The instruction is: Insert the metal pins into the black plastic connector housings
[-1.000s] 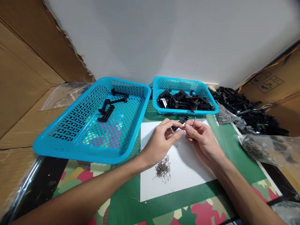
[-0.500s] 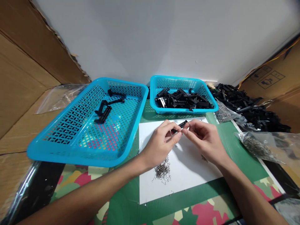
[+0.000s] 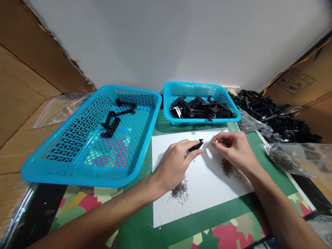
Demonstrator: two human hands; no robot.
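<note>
My left hand (image 3: pixel 175 162) grips a small black plastic part (image 3: pixel 196 146) between thumb and fingers, above a white sheet (image 3: pixel 166 214). To its right, my right hand (image 3: pixel 232 148) is closed in a pinch, apart from the part; anything at its fingertips is too small to name. A pile of small bent metal wire pieces (image 3: pixel 179 189) lies on the sheet below my left hand. A second pile of wire pieces (image 3: pixel 229 168), browner, lies partly under my right hand.
A large blue basket (image 3: pixel 85 180) at left holds a few black parts. Behind the sheet, a smaller blue basket (image 3: pixel 202 121) holds many more. At right are a heap of black parts (image 3: pixel 285 121) and a plastic bag of metal pieces (image 3: pixel 285 160). Cardboard (image 3: pixel 23 90) stands at left.
My hands have moved apart. The right hand has drawn back from the black part, uncovering the browner wire pile, while the left keeps hold of the part. The view has shifted slightly.
</note>
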